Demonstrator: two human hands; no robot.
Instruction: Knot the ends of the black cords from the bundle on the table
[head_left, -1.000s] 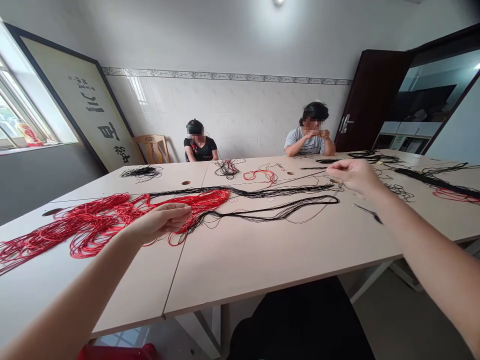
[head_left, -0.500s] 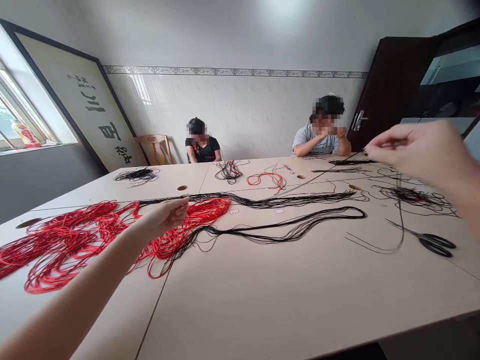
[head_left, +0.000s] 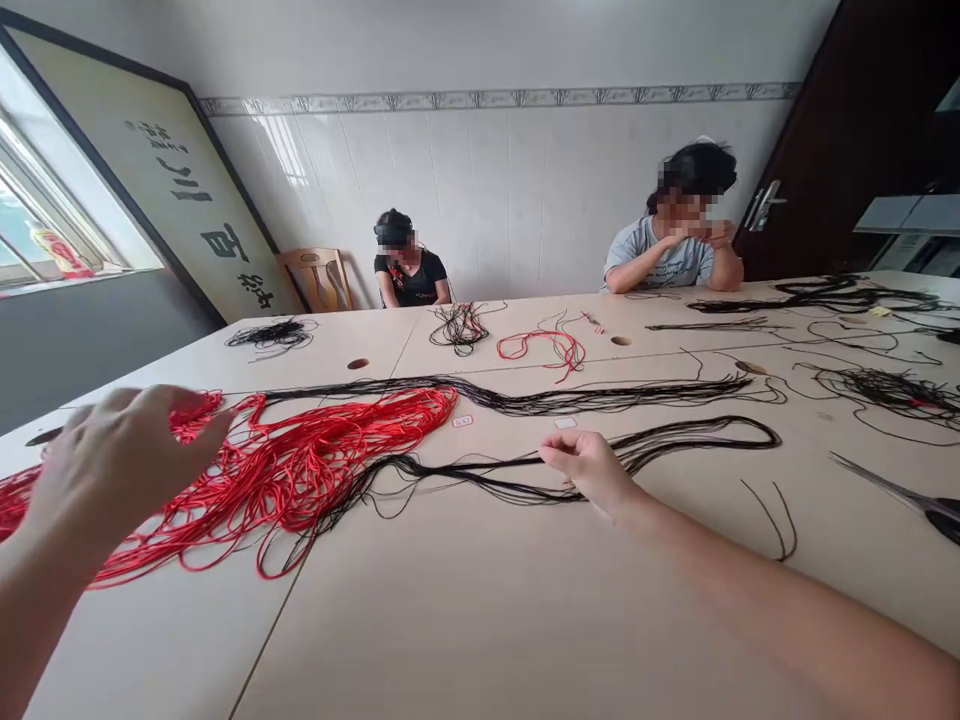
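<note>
Wall: pale tiles (head_left: 480, 190) behind the far side of the table (head_left: 480, 610); the red cords (head_left: 337, 440) serve as landmark for the places below.
Left hand: open and released, fingers apart and arched, thumb out; it is in front of the left part of the red cords. No cord shows in its grasp; whether its fingertips touch any, I cannot tell. Its point is on the back (head_left: 112, 470).
Red cords: heaped in loose, crossing loops on the left half of the table. Fingers closing here could catch several loops at once, because the strands overlap; a pull might then tighten a tangle.
Black bundle (head_left: 517, 408): starts behind the red cords and runs out to their right, strands side by side.
Black loop (head_left: 450, 470): its left end meets the near edge of the red cords. A tug on either could drag the other, since the two colours mix there.
Right hand (head_left: 592, 470): right of the red cords, over the black loop, thumb and fingertips drawn together. Whether a thin strand is pinched between them, I cannot tell; a careless lift might snag the loop.
Short black strand (head_left: 793, 530): bent, well right of the red cords.
Scissors (head_left: 941, 515): farther right of the red cords, points toward them; a sweeping forearm could bump them.
</note>
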